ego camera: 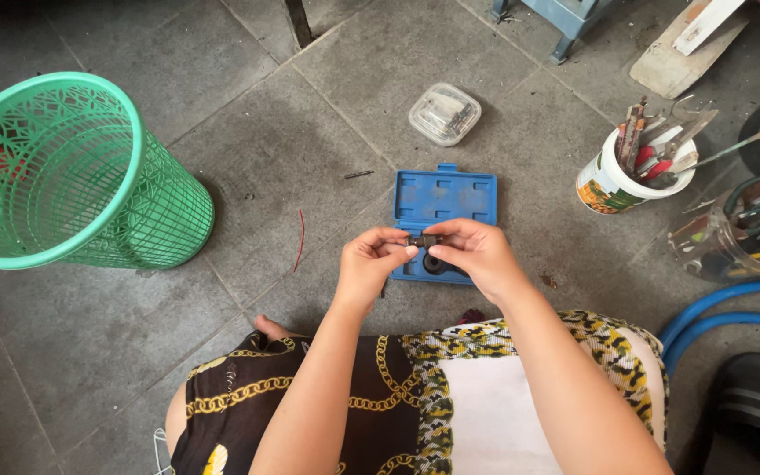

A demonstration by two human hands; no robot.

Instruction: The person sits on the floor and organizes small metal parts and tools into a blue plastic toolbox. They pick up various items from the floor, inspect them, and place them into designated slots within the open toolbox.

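Head view: you are pinching a small dark part (425, 239) between both hands, left hand (369, 264) and right hand (478, 255), fingers closed on its ends, holding it just above the open blue case (444, 199) on the floor (310, 158), likely for close handling.

— How are the arms placed?
— Both bare forearms are stretched forward from the lap and angled inward, so that the hands are brought together in front of the body.
— And the hands?
— The left hand (369, 264) and right hand (478, 255) are closed in a pinching grip, fingertips facing, thumbs kept underneath.
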